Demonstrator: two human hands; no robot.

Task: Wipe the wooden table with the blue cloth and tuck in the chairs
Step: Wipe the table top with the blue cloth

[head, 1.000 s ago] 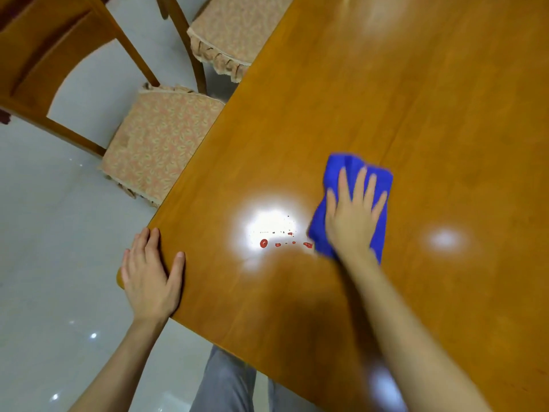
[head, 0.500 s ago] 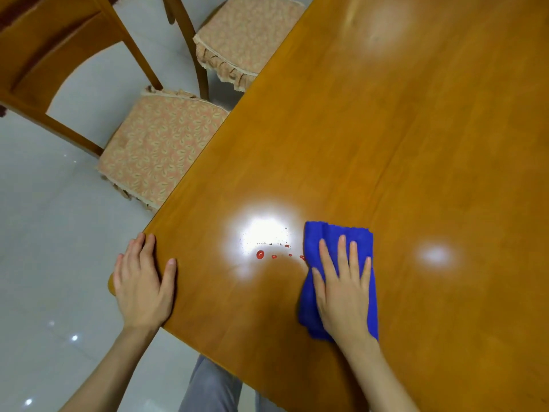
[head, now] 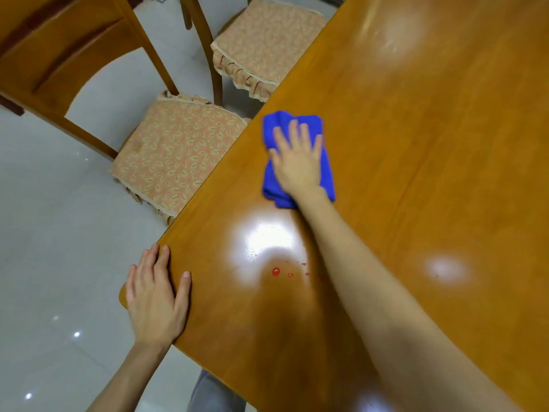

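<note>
A folded blue cloth (head: 274, 130) lies flat on the wooden table (head: 416, 173), near its left edge. My right hand (head: 298, 157) presses on the cloth with straight, spread fingers. My left hand (head: 156, 298) rests flat on the near left corner of the table. Small red drops (head: 276, 272) sit on the wood between the two hands, beside a bright glare patch. Two wooden chairs with patterned cushions stand pulled out on the left, the nearer chair (head: 175, 156) and the farther chair (head: 267, 46).
Pale glossy floor tiles (head: 53, 233) lie left of the table. My grey trouser leg (head: 214, 396) shows below the near table edge. The nearer chair's wooden backrest (head: 59, 55) fills the top left corner.
My right hand slid the blue cloth away from me and to the left, past the red drops, up to the table's left edge. My left hand stayed on the corner.
</note>
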